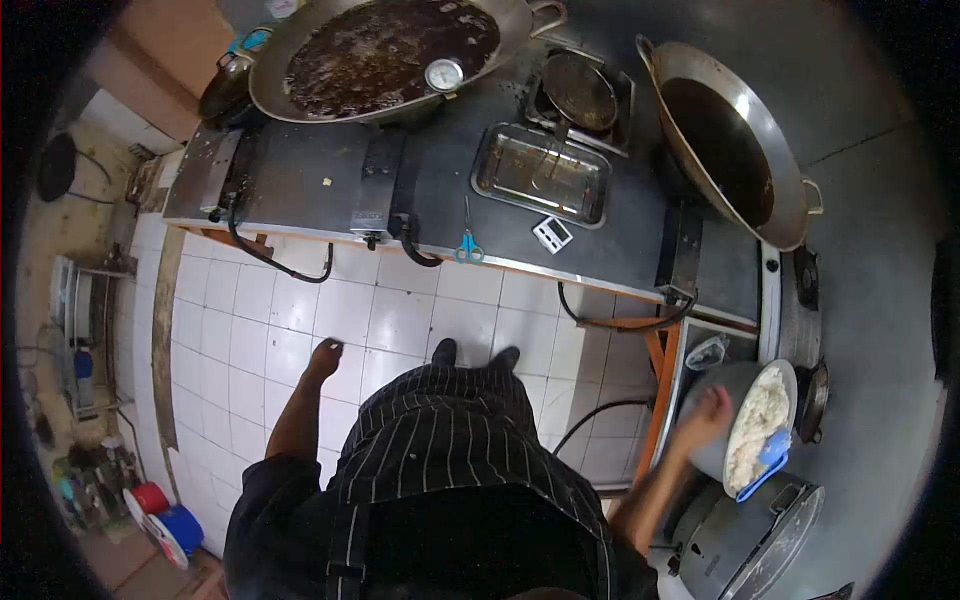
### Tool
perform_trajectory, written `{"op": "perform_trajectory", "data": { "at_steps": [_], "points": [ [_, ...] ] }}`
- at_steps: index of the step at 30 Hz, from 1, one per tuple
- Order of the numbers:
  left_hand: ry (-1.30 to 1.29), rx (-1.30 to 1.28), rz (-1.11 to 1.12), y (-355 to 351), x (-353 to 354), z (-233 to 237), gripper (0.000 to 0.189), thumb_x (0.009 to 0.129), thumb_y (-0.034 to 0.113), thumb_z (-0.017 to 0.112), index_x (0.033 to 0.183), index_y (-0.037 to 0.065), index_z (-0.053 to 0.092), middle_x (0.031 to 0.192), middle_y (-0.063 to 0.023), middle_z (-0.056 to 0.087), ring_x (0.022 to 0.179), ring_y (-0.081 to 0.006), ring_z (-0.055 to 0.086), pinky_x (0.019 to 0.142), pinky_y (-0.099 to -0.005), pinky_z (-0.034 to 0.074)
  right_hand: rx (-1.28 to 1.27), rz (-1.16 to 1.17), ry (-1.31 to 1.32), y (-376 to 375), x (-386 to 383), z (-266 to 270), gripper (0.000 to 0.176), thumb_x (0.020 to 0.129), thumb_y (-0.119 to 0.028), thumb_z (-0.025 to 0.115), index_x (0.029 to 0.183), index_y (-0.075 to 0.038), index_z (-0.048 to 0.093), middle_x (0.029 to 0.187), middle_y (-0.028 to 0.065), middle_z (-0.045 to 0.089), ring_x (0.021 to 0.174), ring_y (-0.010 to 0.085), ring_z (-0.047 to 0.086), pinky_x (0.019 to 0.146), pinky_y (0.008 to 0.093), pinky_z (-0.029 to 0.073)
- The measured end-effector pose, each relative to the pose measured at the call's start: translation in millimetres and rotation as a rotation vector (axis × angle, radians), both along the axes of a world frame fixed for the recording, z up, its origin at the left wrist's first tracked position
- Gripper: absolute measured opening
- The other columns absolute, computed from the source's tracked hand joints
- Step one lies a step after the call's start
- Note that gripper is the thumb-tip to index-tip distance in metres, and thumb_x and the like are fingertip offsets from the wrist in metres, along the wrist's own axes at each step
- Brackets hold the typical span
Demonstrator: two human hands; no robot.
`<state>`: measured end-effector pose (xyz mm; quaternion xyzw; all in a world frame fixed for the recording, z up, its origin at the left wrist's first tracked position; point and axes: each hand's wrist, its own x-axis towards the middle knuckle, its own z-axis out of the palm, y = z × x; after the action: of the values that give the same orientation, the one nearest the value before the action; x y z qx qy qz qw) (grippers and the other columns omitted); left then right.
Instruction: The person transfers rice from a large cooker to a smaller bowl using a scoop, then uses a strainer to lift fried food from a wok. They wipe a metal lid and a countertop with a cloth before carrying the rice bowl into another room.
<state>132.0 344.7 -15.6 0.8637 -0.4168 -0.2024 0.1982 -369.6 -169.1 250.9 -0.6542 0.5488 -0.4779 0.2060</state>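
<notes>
My left hand (325, 358) hangs over the tiled floor at my side, fingers curled in, with nothing showing in it. On the right, my right hand (708, 415) is smeared by motion beside a large bowl (708, 385). That bowl is tilted in this view and holds a white, crumbly mass (762, 415). A blue scoop (774, 447) rests in the white mass, its handle over the bowl's edge. My right fingers are at the bowl's near side, apart from the scoop; their grip is blurred.
A wide wok of bubbling dark oil (330, 60) with a dial thermometer (443, 75) stands ahead. Another oil wok (790, 215) is at right. The counter bears a metal tray (540, 175), a timer (552, 234) and scissors (468, 246). A large pot (745, 540) stands low right.
</notes>
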Motion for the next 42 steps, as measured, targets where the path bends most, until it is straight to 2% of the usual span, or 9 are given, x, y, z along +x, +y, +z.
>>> {"op": "perform_trajectory", "data": {
  "at_steps": [1,3,8,15,19,25,27,31,42],
  "points": [
    [0.35,0.057,0.2,-32.4,3.0,-2.5,0.019,0.081,0.013,0.049,0.093,0.001,0.057,0.093,-0.0191,0.058,0.09,-0.0337,0.054,0.078,-0.0385,0.045,0.047,0.131,0.017,8.0,60.0,-9.3,0.027,0.084,-0.011,0.048,0.109,-0.002,0.048,0.098,0.0087,0.055,0.091,0.0191,0.054,0.078,0.0304,0.045],
    [-0.014,-0.128,-0.221,-89.6,6.6,-9.2,0.02,0.083,0.016,0.049,0.096,0.002,0.056,0.089,-0.0171,0.058,0.082,-0.0291,0.057,0.071,-0.0375,0.046,0.455,0.527,-0.23,18.1,170.2,-15.5,0.027,0.085,-0.013,0.051,0.111,-0.006,0.048,0.105,0.0082,0.052,0.092,0.0172,0.054,0.075,0.029,0.046],
    [0.673,-0.126,0.071,-236.4,-33.2,125.5,0.023,0.085,0.016,0.047,0.106,0.007,0.052,0.085,-0.0064,0.058,0.069,-0.0148,0.054,0.061,-0.0272,0.044,1.168,0.656,-0.613,-41.8,354.5,-37.8,0.042,0.084,-0.026,0.054,0.117,-0.005,0.038,0.11,0.0127,0.048,0.093,0.025,0.055,0.078,0.0364,0.048],
    [0.795,-0.104,0.656,-168.6,-44.8,123.4,0.029,0.087,0.028,0.049,0.109,0.009,0.052,0.09,-0.0033,0.058,0.074,-0.0131,0.055,0.061,-0.0267,0.044,1.576,0.771,-0.841,-119.5,426.7,-12.8,0.018,0.086,-0.02,0.05,0.097,-0.006,0.049,0.072,0.0038,0.051,0.064,0.0146,0.053,0.064,0.0302,0.049],
    [0.87,0.002,0.986,-77.8,-77.5,80.6,0.034,0.086,0.035,0.05,0.111,0.011,0.05,0.093,-0.0064,0.058,0.075,-0.0162,0.055,0.059,-0.028,0.044,1.464,0.767,-0.947,-151.6,411.5,3.8,0.015,0.086,-0.015,0.048,0.073,-0.01,0.044,0.055,-0.0039,0.034,0.044,0.0058,0.031,0.037,0.0207,0.025],
    [1.072,0.064,1.187,-10.6,-124.9,-18.8,0.027,0.088,0.028,0.045,0.11,0.013,0.05,0.091,-0.0078,0.059,0.066,-0.0181,0.056,0.052,-0.0343,0.045,0.992,0.719,0.002,-125.7,370.4,56.5,0.006,0.085,-0.013,0.048,0.088,-0.008,0.045,0.058,0.0044,0.048,0.045,0.0158,0.046,0.041,0.0267,0.037],
    [1.025,0.078,0.972,7.7,-119.0,-92.1,0.026,0.088,0.028,0.046,0.108,0.013,0.052,0.088,-0.0071,0.059,0.066,-0.0175,0.056,0.054,-0.0344,0.045,0.01,0.741,0.493,-126.3,358.4,39.1,0.012,0.083,-0.013,0.049,0.093,-0.005,0.046,0.065,0.0181,0.057,0.055,0.0348,0.057,0.048,0.0394,0.044],
    [0.83,0.179,0.822,-82.4,-56.5,32.3,0.025,0.086,0.024,0.047,0.107,0.009,0.052,0.082,-0.0064,0.06,0.064,-0.0158,0.055,0.052,-0.0337,0.045,0.087,0.604,0.7,-89.6,359.7,82.5,0.014,0.083,-0.013,0.047,0.092,-0.002,0.047,0.071,0.0248,0.057,0.067,0.0424,0.056,0.057,0.0467,0.043],
    [0.876,-0.231,1.014,-19.1,85.8,10.7,0.029,0.083,0.03,0.053,0.105,0.01,0.052,0.076,-0.0066,0.057,0.053,-0.0124,0.052,0.038,-0.0246,0.039,-0.158,0.48,0.679,-74.8,410.1,199.8,0.015,0.088,-0.018,0.046,0.087,-0.003,0.046,0.067,0.0194,0.057,0.063,0.0355,0.059,0.052,0.0367,0.042]
  ]
}}
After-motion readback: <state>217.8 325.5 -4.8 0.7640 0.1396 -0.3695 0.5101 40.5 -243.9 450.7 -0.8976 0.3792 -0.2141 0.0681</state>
